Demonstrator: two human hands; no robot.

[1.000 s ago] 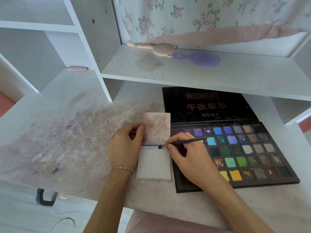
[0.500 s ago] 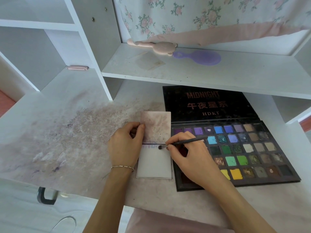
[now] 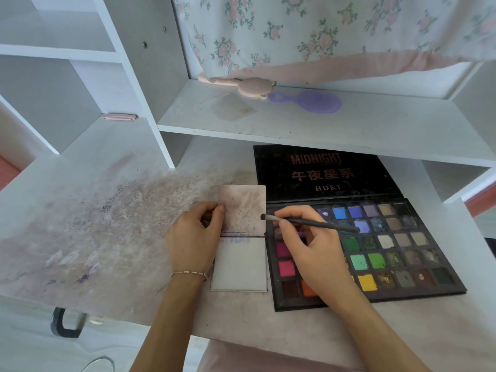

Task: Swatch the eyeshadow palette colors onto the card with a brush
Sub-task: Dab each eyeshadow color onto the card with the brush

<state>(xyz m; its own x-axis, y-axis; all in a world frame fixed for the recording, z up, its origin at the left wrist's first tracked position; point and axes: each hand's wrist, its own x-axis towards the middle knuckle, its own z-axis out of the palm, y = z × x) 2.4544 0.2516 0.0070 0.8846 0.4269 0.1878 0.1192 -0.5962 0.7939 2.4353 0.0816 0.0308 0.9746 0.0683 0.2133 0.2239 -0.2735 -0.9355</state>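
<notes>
Left hand: the left hand pinches the left edge of the smudged pink-white folded card, which lies on the white stained desk.
Right hand: the right hand grasps the thin dark brush, bristles at the card's right edge.
Palette: the open black multicoloured eyeshadow palette lies just right of the card.

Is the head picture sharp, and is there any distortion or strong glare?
Head view: wide-angle bend curves the shelf edges; soft even daylight, no strong glare; the palette and card read clearly; the brush in the right hand is slightly soft.
</notes>
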